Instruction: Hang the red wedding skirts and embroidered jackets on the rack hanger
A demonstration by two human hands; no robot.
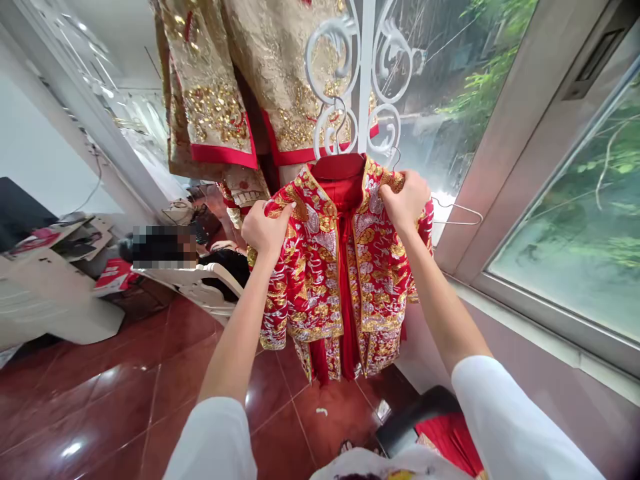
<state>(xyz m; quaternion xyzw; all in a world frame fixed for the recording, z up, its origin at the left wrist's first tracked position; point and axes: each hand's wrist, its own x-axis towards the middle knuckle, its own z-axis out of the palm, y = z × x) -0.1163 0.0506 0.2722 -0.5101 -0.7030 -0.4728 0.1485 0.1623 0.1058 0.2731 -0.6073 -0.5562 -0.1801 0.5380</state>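
Note:
A red embroidered jacket [315, 287] with gold and silver patterns hangs before me on a hanger [340, 130], its hook up by the white scrollwork. Its front is parted, and red cloth shows in the gap. My left hand [269, 228] pinches the shoulder on the left side, thumb on the front. On the other shoulder, my right hand [406, 200] grips the cloth the same way, fingers behind it. Below the jacket's hem shows a matching embroidered piece [373, 353].
Cream and gold sequined garments [295, 87] hang behind, next to a white scroll-shaped metal rack [367, 67]. A wire hanger [463, 217] sticks out near the window [565, 253]. At left, a person sits on a white chair [215, 287]; a black-edged seat [420, 413] with red cloth is below.

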